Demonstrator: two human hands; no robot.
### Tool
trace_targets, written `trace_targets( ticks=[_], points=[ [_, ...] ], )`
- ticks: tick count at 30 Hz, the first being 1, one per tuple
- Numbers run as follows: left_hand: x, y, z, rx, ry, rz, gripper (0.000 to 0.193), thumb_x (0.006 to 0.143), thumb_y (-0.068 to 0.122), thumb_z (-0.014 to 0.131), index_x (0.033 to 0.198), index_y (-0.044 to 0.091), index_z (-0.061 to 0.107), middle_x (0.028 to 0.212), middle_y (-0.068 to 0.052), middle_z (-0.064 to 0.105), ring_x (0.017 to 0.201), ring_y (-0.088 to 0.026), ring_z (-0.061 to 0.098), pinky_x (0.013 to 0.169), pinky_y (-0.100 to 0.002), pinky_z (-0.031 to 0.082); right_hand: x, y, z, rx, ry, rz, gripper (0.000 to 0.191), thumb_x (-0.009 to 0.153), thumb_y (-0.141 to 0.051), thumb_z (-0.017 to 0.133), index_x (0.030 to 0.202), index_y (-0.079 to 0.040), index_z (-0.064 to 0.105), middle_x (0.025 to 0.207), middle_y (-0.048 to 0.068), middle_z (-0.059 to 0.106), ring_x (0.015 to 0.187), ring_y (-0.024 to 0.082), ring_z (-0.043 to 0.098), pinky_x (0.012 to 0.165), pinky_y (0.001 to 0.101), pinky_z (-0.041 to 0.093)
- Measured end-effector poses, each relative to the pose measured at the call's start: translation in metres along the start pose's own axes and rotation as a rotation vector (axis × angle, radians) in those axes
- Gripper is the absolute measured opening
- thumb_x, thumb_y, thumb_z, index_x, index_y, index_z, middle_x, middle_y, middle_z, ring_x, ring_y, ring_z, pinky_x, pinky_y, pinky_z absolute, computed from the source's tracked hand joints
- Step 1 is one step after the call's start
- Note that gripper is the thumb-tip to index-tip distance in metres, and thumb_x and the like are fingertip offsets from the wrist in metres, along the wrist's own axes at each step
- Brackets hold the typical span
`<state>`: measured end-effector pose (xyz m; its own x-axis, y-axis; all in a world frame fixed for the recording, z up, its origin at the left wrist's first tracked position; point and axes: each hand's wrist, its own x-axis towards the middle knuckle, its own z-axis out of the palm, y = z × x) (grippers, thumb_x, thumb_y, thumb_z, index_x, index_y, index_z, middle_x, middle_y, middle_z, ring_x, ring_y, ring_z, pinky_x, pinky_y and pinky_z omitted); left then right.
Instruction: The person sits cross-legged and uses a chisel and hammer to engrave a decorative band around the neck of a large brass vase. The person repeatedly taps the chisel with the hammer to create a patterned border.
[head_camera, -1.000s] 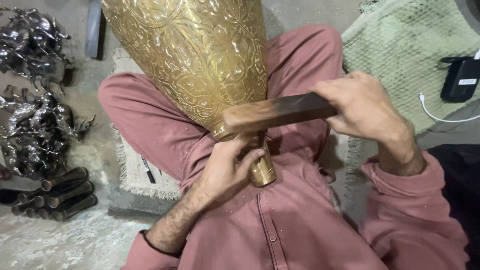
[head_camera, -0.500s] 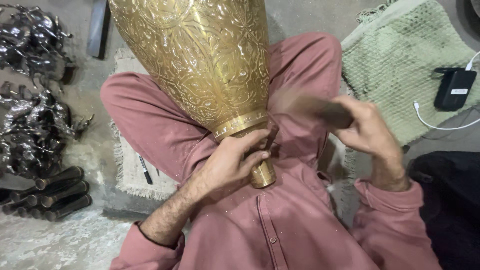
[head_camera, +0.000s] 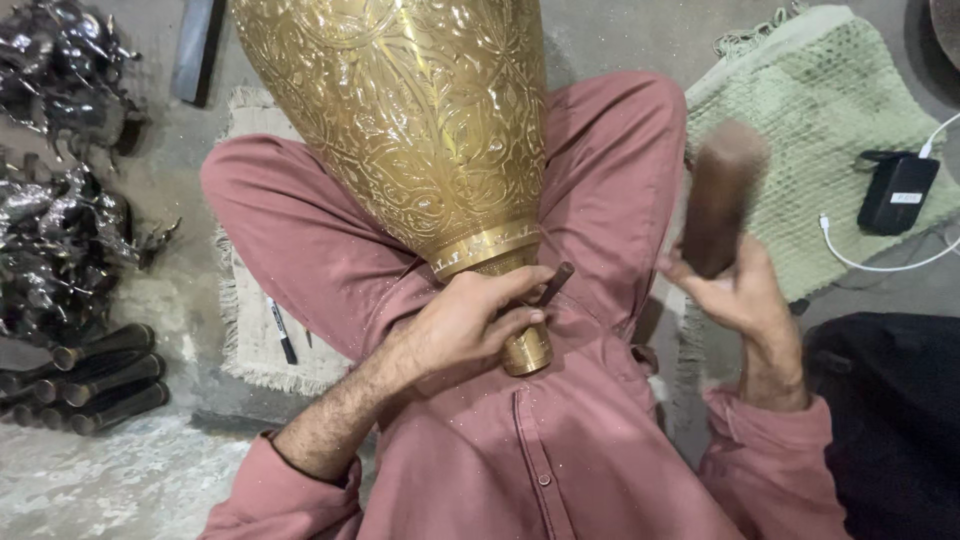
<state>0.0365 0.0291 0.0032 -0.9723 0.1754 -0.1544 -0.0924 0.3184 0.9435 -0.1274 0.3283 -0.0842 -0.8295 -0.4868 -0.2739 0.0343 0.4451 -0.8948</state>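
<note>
Gripping the narrow neck of a large engraved brass vase (head_camera: 400, 130) with the left hand (head_camera: 475, 320), fingers curled shut around the neck and pinching a slim dark metal chisel (head_camera: 553, 284) that pokes out past the fingertips, tilted up to the right, just below the raised band of the vase. Lying across the lap on the pink trousers (head_camera: 290, 230), wide body pointing away toward the top of the view, small round end (head_camera: 527, 352) resting against the pink shirt (head_camera: 520, 460). Holding up, in the right hand (head_camera: 745, 300), a dark wooden mallet block (head_camera: 722, 195), fingers wrapped closed round its lower end, block upright and blurred, well apart from the vase and off to its right. Sitting cross-legged on a frayed pale mat (head_camera: 250, 340) with a black marker pen (head_camera: 281, 328) lying on its edge beside the left knee. Piled at far left: dark silvery metal figurines (head_camera: 60, 210), and below them a row of dark metal tubes (head_camera: 95, 375). Spread to the right: a green knitted rug (head_camera: 830, 130), carrying a black box-shaped device (head_camera: 897, 192) with a white cable (head_camera: 880, 262) trailing from it. Leaning at top left: a dark flat bar (head_camera: 197, 45) on the grey floor.
</note>
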Motion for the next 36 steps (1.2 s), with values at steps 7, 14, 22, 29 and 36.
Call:
trace_targets(
  ticks=[7,14,22,29,36],
  points=[
    [-0.005,0.009,0.000,0.009,-0.003,-0.024,0.038,0.099,0.012,0.065,0.135,0.004,0.058,0.106,-0.016,0.076,0.101,-0.032,0.077,0.085,-0.038,0.060,-0.005,0.002,-0.006,-0.321,0.001,-0.236,0.028,0.079,-0.005,0.083,0.104,-0.007,0.071,0.092,0.011,0.075,0.083,0.027,0.068,0.075,0.0360,0.054],
    [-0.005,0.009,0.000,0.030,0.039,0.059,0.038,0.099,0.011,0.066,0.135,0.002,0.058,0.110,-0.019,0.074,0.103,-0.035,0.075,0.086,-0.039,0.060,-0.005,-0.008,-0.019,-0.489,-0.097,-0.437,0.049,0.071,-0.002,0.073,0.120,-0.005,0.068,0.105,0.015,0.074,0.095,0.033,0.073,0.081,0.0382,0.057],
    [-0.009,0.005,0.004,0.013,0.071,0.024,0.039,0.099,0.015,0.068,0.135,0.002,0.058,0.104,-0.019,0.075,0.098,-0.034,0.077,0.082,-0.038,0.060,-0.008,-0.021,-0.029,-0.395,-0.117,-0.276,0.051,0.073,-0.002,0.074,0.123,-0.006,0.068,0.099,0.013,0.075,0.087,0.027,0.074,0.078,0.0361,0.057],
    [-0.016,-0.006,0.014,0.027,0.125,0.014,0.041,0.099,0.016,0.068,0.137,0.003,0.058,0.104,-0.019,0.076,0.093,-0.030,0.078,0.079,-0.037,0.062,-0.006,-0.035,-0.029,-0.639,-0.121,-0.316,0.049,0.074,-0.010,0.078,0.122,-0.011,0.067,0.093,0.012,0.071,0.083,0.034,0.069,0.070,0.0430,0.054],
    [-0.048,-0.024,0.046,-0.149,0.455,-0.122,0.044,0.096,0.010,0.071,0.134,-0.003,0.052,0.107,-0.016,0.076,0.096,-0.021,0.079,0.083,-0.031,0.067,0.007,-0.059,-0.011,-0.881,-0.247,-0.426,0.043,0.072,-0.013,0.078,0.112,-0.011,0.065,0.093,0.012,0.071,0.088,0.038,0.069,0.071,0.0476,0.053]
  ],
)
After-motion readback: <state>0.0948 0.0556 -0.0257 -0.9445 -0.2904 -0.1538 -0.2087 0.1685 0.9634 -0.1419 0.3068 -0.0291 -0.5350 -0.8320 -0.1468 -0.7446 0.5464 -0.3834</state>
